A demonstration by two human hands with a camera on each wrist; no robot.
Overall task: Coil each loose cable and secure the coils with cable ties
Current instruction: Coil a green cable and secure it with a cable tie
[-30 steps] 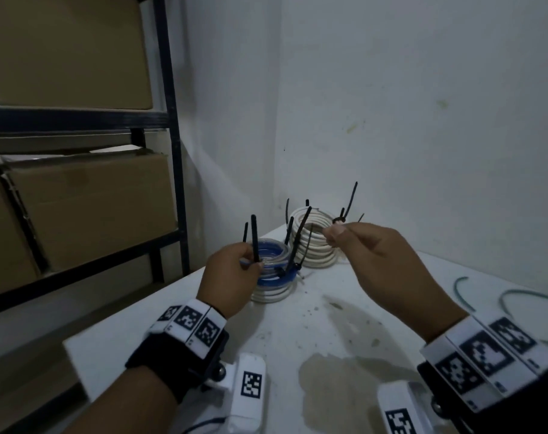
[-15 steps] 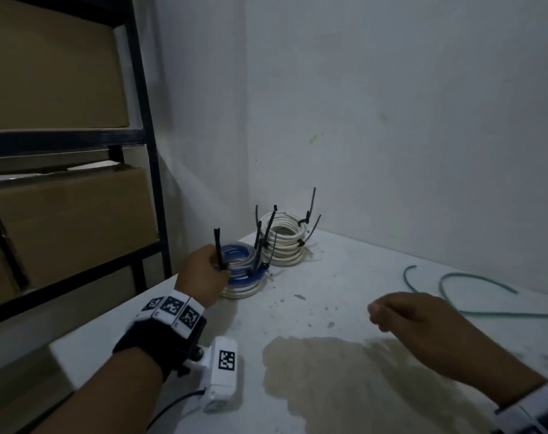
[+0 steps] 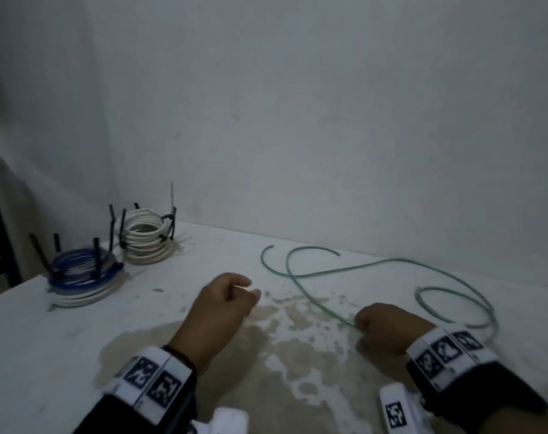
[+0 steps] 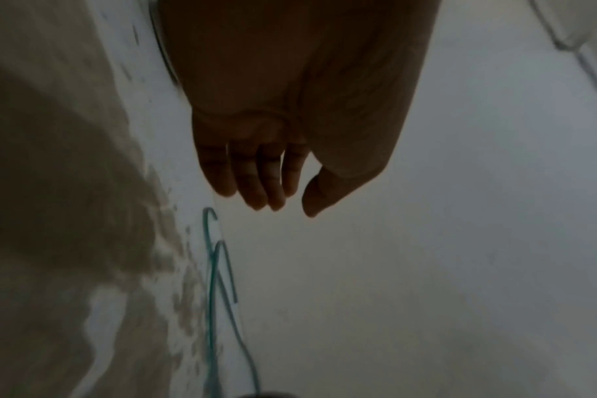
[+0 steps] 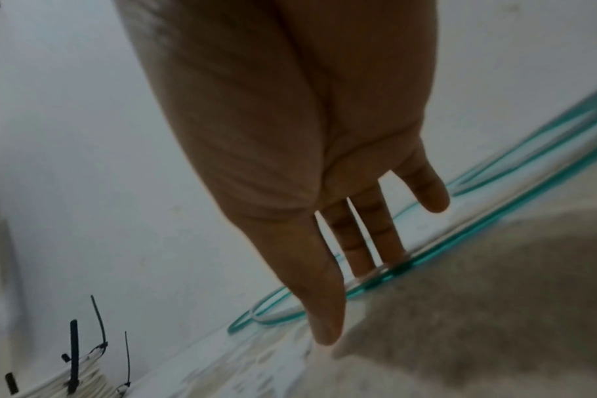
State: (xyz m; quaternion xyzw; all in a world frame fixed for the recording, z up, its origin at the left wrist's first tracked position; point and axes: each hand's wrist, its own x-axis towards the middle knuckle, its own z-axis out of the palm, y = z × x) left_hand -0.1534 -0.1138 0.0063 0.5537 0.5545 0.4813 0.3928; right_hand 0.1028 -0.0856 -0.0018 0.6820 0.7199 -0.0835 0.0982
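A loose green cable (image 3: pixel 391 260) lies in wide loops across the right half of the white table (image 3: pixel 63 339). My right hand (image 3: pixel 360 324) is down on it near the front. In the right wrist view its fingers (image 5: pixel 389 242) are straight and their tips touch the green cable (image 5: pixel 397 270). Left of the cable, my left hand (image 3: pixel 250 288) hovers over the table with relaxed fingers (image 4: pixel 249 185) and holds nothing. The green cable's end (image 4: pixel 210 282) lies just ahead of it.
At the back left stand a white coil (image 3: pixel 144 242) and a blue coil on white turns (image 3: pixel 81 270), both bound with upright black cable ties (image 3: pixel 111 227). A brown stain (image 3: pixel 282 355) covers the table's front middle. Walls close the back and left.
My left hand has let go of the blue coil and come to the table's middle. My right hand has dropped onto the green cable. The view has swung right.
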